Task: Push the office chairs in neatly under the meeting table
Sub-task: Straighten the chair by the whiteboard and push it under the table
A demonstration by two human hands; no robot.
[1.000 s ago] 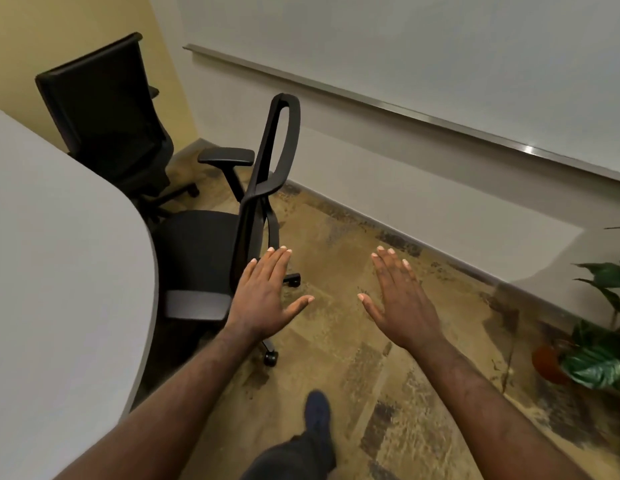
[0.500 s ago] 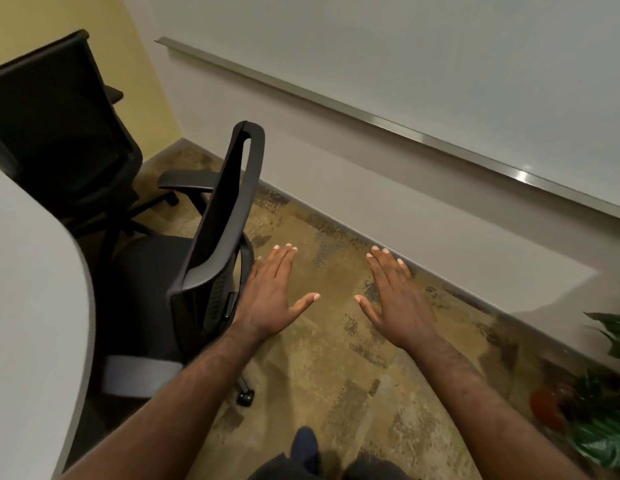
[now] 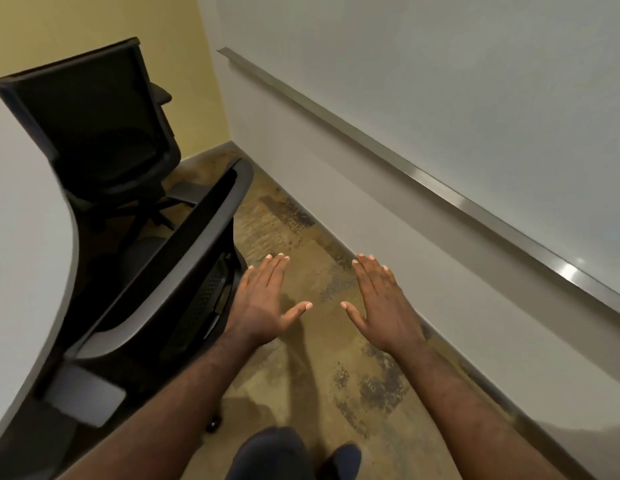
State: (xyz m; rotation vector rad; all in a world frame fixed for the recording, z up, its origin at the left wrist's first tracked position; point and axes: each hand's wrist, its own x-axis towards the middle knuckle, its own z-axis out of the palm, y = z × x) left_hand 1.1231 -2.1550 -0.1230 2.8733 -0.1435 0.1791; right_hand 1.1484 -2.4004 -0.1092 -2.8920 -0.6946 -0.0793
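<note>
A black mesh office chair point(image 3: 170, 271) stands at the left with its seat under the rounded edge of the white meeting table point(image 3: 28, 258). Its backrest rises just left of my left hand point(image 3: 263, 303), which is flat, fingers spread, holding nothing. Whether that hand touches the backrest I cannot tell. My right hand point(image 3: 381, 303) hovers open over the carpet, away from any chair. A second black chair point(image 3: 100, 133) stands farther back by the yellow wall, facing the table.
A white wall with a whiteboard and its metal tray point(image 3: 423, 178) runs along the right. Patterned brown carpet point(image 3: 294, 230) forms a narrow aisle between chairs and wall. My dark shoes point(image 3: 301, 459) show at the bottom edge.
I have stepped forward along the aisle; the near chair now sits closer and beside my left arm. The potted plant has dropped out of view. Both hands stay open and flat.
</note>
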